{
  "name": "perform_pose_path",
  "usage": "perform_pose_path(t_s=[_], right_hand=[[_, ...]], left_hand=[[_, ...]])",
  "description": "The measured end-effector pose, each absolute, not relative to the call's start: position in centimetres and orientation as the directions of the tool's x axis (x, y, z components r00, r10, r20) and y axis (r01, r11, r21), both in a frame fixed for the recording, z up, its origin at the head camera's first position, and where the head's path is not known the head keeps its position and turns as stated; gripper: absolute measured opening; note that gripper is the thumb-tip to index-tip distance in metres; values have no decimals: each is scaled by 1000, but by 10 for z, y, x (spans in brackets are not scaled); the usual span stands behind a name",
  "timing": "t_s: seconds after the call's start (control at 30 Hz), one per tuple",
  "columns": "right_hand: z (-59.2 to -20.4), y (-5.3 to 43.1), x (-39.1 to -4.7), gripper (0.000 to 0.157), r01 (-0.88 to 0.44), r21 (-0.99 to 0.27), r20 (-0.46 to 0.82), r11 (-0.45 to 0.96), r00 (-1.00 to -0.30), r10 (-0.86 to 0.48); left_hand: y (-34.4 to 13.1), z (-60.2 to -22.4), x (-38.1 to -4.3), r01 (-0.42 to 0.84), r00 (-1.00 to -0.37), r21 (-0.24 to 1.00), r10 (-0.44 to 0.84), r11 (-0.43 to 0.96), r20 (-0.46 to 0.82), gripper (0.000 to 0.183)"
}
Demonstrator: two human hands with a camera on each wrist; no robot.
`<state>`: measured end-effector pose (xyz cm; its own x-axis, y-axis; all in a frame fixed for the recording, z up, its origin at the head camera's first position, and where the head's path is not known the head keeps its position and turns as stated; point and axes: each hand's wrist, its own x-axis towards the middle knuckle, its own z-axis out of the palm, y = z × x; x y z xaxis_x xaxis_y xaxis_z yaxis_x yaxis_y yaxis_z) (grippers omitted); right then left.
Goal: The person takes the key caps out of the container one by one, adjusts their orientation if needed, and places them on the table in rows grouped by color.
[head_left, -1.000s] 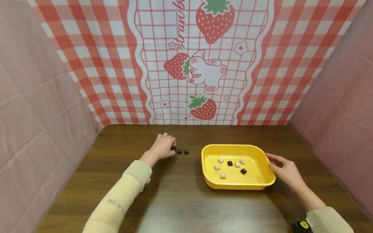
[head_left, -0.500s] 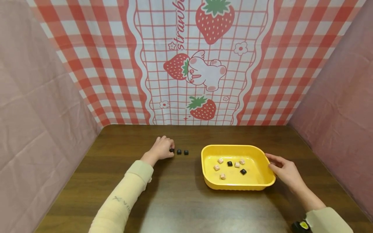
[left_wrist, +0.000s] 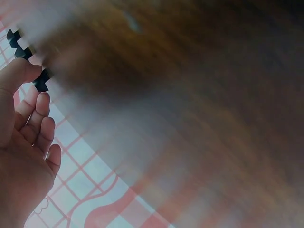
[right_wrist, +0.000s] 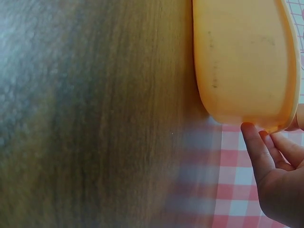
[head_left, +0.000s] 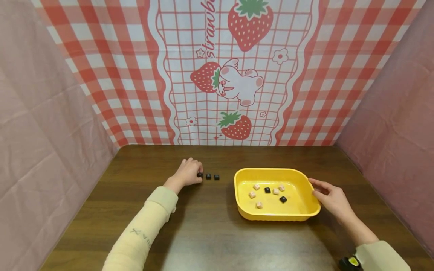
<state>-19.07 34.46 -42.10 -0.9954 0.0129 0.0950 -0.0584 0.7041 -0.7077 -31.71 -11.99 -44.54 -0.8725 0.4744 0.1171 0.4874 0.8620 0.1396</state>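
My left hand [head_left: 190, 172] pinches a small black cube [head_left: 200, 175] between thumb and fingers at the table's left middle. That black cube [left_wrist: 41, 80] is partly covered by the thumb in the left wrist view. Two more black cubes [head_left: 208, 176] continue the row to its right, a little apart. On the right, my right hand [head_left: 335, 201] holds the yellow basin [head_left: 278, 217] at its right end, thumb by the rim. From the right wrist view, fingertips [right_wrist: 247, 127] touch its outer wall. Inside lie several pale cubes [head_left: 259, 205] and two black cubes [head_left: 283, 199].
The brown wooden table [head_left: 203, 233] carries everything. A red-and-white checked strawberry cloth [head_left: 237, 86] hangs behind its far edge. Pink cloth walls [head_left: 51, 131] stand on both sides. A dark object with a yellow-green patch [head_left: 350, 262] is by the right sleeve.
Between one second and half a second ago, my left hand moved slightly left and down with the black cube, bringing it level with the row. The right hand and basin have stayed put.
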Motion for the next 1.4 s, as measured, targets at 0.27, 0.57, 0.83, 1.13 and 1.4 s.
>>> perform_pose_path(t_s=[0.27,0.57,0.83,1.13,1.4], right_hand=[[-422,346,-190,48,-65,-709,102,703,-995,11],[-422,345,-191,48,-70,-700,107,711,-994,7],[-421,345,-190,46,-93,-707,131,701,-991,0],[-420,345,-192,46,-104,-696,138,711,-990,-9],[-420,344,-192,45,-94,-686,129,722,-992,-6]], left_hand=[[-118,-434,-316,480,-876,141,466,866,120,24],[-115,-417,-314,487,-870,131,466,864,158,30],[-104,-389,-311,498,-862,137,471,856,188,33],[-76,-364,-308,537,-837,140,505,832,211,32],[-44,-357,-302,586,-802,135,549,799,236,35]])
